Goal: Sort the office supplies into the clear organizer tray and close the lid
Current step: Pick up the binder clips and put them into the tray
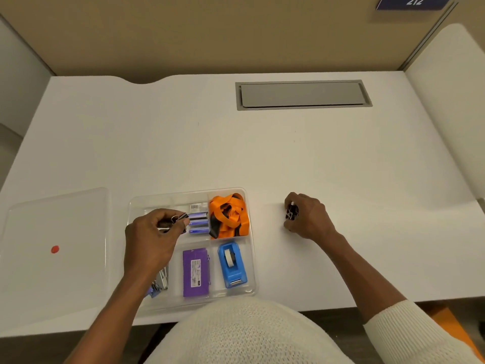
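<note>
Black binder clips (291, 212) fill the right hand (309, 219); the left hand (154, 232) pinches more over the clear plastic organizer tray (250, 258) at lower centre, and a loosened grip could scatter them across the white counter (262, 153).

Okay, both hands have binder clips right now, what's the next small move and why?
Probably lower the left hand and release its binder clips into the organizer tray compartment beneath it. That hand is already over the tray, while the right hand grips its clips out on the desk, and the lid lies aside.
</note>
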